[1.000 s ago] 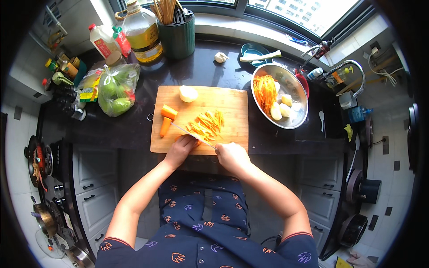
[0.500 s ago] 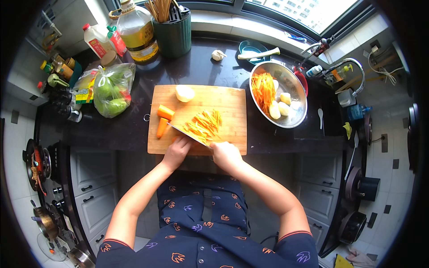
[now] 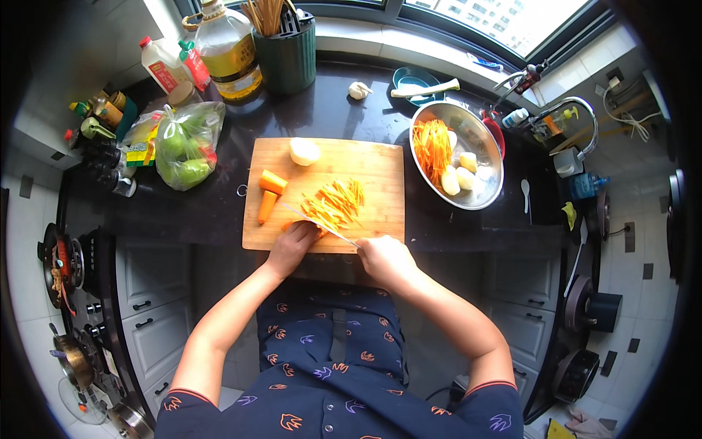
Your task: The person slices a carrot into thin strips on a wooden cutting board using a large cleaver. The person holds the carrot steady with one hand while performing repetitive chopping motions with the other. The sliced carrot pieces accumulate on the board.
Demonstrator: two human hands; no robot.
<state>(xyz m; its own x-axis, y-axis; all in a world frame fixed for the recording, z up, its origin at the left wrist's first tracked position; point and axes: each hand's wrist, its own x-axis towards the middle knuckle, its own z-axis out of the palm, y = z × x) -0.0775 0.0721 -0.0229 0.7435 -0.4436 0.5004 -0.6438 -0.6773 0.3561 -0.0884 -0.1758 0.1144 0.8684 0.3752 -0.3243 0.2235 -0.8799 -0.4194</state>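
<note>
My left hand [image 3: 292, 245] is closed on a carrot [image 3: 319, 233] at the near edge of the wooden cutting board [image 3: 380, 161]; the fingers cover most of it. My right hand [image 3: 389, 261] grips a knife [image 3: 330, 230], its thin blade slanting up to the left just beyond my left fingers. Past the blade lies a loose pile of carrot strips [image 3: 340, 203]. Two carrot chunks [image 3: 272, 181] rest on the board's left side. Near the far edge sits a pale peeled potato [image 3: 305, 151].
Right of the board, a steel bowl [image 3: 488, 192] holds shredded carrot and several peeled potatoes. A garlic bulb [image 3: 358, 91] and teal dish [image 3: 409, 77] lie behind. To the left are a bag of green vegetables [image 3: 183, 157], an oil bottle [image 3: 232, 58] and a green utensil holder [image 3: 287, 62].
My right hand has drawn the knife slightly to the right and nearer to me. More of the carrot shows beside my left fingers, which stay almost in place.
</note>
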